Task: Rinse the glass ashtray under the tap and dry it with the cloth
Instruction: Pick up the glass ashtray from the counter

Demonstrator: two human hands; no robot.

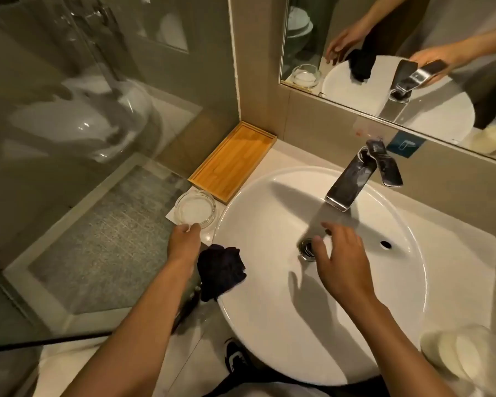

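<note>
A round clear glass ashtray sits on a white paper mat on the counter, left of the white basin. My left hand grips the ashtray's near rim with pinched fingers. A dark crumpled cloth lies on the basin's left rim, right beside my left wrist. My right hand hovers open over the basin, above the drain, holding nothing. The chrome tap stands at the back of the basin; no water is seen running.
A bamboo tray lies in the counter's back left corner. A clear jar with white pads stands at the front right. A mirror covers the wall behind the tap. A glass shower partition borders the counter on the left.
</note>
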